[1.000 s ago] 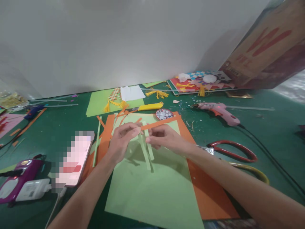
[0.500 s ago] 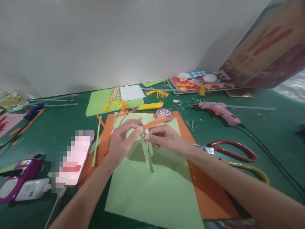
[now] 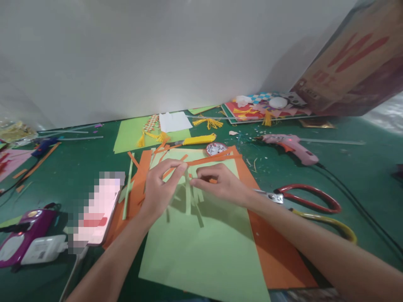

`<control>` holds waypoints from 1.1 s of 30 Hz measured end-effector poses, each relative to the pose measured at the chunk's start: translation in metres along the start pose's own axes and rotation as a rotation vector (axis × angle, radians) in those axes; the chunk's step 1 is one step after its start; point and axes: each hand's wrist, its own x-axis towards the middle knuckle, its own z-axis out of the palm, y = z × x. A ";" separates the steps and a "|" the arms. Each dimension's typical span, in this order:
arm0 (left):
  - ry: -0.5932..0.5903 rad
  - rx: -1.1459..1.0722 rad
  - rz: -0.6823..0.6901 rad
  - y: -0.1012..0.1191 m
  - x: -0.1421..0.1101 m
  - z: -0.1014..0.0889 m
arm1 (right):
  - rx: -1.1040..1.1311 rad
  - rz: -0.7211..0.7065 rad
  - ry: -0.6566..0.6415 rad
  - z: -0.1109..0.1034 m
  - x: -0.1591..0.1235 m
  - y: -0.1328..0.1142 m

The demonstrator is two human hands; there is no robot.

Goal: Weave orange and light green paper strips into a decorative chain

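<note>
Above a light green sheet (image 3: pixel 201 251), my left hand (image 3: pixel 162 182) pinches the crossing of some paper strips between thumb and forefinger. From that pinch an orange paper strip (image 3: pixel 214 159) stretches to the right, and a pale green paper strip (image 3: pixel 188 197) hangs down. My right hand (image 3: pixel 214 178) is closed just beside it, thumb and forefinger together near the strips. More green strip ends show below its fingers, and a bit of orange shows within its curl. What exactly the right fingertips grip is partly hidden. An orange sheet (image 3: pixel 280 251) lies beneath the green one.
Scissors (image 3: pixel 310 201) and a pink glue gun (image 3: pixel 289 147) with a cord lie at right. A yellow cutter (image 3: pixel 200 139) and a small dish (image 3: pixel 216 149) sit behind the hands. At left are a phone (image 3: pixel 105 209) and a purple charging device (image 3: pixel 28 235). A paper bag (image 3: pixel 352 63) stands back right.
The orange strip has swung and now lies at a flatter angle to the right. The green strip under my left hand hangs straighter. Both hands have stayed nearly in place.
</note>
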 end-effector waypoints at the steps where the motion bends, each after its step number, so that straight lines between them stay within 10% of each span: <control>1: 0.001 0.003 -0.006 0.000 0.000 0.000 | -0.009 -0.005 0.005 0.000 0.000 0.000; 33: -0.111 0.068 0.077 -0.001 0.001 0.001 | -0.006 0.079 0.032 0.000 -0.001 0.004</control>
